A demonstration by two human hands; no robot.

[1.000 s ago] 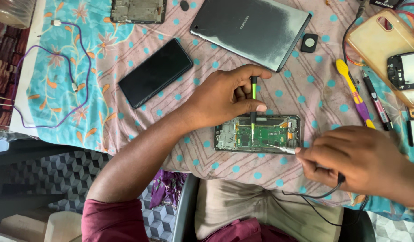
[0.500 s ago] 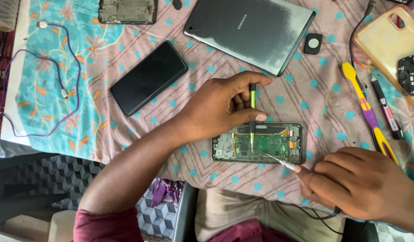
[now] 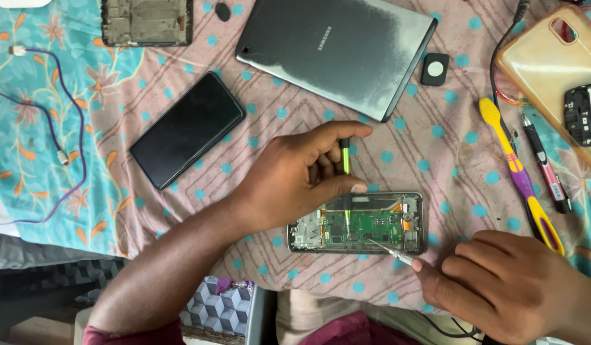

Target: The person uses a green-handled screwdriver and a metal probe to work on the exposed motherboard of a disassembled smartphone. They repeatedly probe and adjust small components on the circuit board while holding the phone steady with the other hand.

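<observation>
the opened phone [image 3: 357,223] lies back-off on the dotted pink cloth [image 3: 436,160], at about 6 o'clock in the view, its green circuit board bare. the left hand [image 3: 295,176] is pinched shut on a small green-and-black screwdriver [image 3: 345,172], held upright between thumb and forefinger with its tip down on the middle of the board. the right hand [image 3: 506,284], at 4 o'clock, is closed round a thin metal probe [image 3: 388,250] whose point rests on the board's lower right part.

two sharp tips on a bare board are the risk. if either hand slips, a tip could scrape a trace or knock off a small part. the phone looks unheld apart from the tools, so a firm push might slide it on the soft cloth. whether the probe is wired or hot i cannot tell; a dark lead trails near that wrist.

a black phone [image 3: 186,131] lies at 10 o'clock, a grey tablet [image 3: 337,54] at 12, a yellow-and-purple toothbrush [image 3: 519,176] at 3, all clear of both hands.
</observation>
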